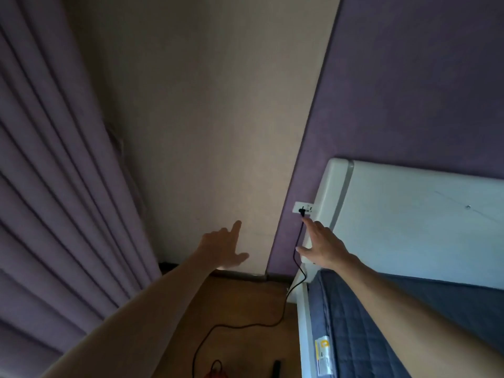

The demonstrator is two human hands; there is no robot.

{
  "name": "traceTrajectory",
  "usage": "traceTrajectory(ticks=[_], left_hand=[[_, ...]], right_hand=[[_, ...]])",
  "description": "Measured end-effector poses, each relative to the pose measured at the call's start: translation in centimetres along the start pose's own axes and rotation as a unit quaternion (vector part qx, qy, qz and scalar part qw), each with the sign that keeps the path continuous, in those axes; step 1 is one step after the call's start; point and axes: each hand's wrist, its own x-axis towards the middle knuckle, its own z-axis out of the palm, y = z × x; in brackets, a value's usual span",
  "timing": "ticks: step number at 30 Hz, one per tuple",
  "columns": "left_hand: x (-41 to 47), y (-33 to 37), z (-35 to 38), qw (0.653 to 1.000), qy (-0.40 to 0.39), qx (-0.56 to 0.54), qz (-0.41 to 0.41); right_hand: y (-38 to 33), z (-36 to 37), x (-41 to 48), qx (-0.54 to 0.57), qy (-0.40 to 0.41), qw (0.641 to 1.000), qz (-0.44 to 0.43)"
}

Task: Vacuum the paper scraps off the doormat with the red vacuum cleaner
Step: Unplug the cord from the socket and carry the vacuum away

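Right hand point(323, 246), fingers point(311, 225) released, hovered just beside the plug point(302, 212) at its eleven o'clock (seemingly seated); left hand point(223, 248) splayed, empty. Pressing it fully home seemed wise.

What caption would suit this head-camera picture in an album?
The right hand stretches toward the black plug in the wall socket beside the headboard; left hand hovers open.

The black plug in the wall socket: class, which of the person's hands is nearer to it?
Right. The right hand has its fingertips just below the black plug; the left hand is well off to its left, before the beige wall.
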Motion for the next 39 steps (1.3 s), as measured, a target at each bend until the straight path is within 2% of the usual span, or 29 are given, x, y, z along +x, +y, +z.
traceTrajectory(ticks=[13, 22, 25, 30, 34, 39], left_hand=[[10.1, 5.5, 4.5, 0.999, -0.04, 0.004, 0.027], [20.4, 9.7, 9.7, 0.995, -0.087, -0.039, 0.032], [23.5, 10.8, 12.2, 0.993, -0.088, -0.068, 0.027], [27.7, 12.1, 17.6, 0.98, -0.134, -0.147, -0.004], [30.3, 13.3, 21.4, 0.948, -0.157, -0.272, -0.041], [33.1, 14.8, 25.5, 0.9, -0.126, -0.412, -0.072]], right_hand=[[8.5, 1.1, 7.8, 0.069, -0.01, 0.996, 0.058], [12.9, 6.0, 16.9, 0.16, -0.026, 0.984, 0.069], [13.2, 7.8, 19.8, 0.248, 0.003, 0.965, 0.088], [13.3, 11.4, 23.8, 0.402, 0.053, 0.898, 0.173], [13.7, 14.7, 26.2, 0.435, 0.061, 0.876, 0.201], [14.9, 17.9, 28.8, 0.453, 0.067, 0.858, 0.232]])
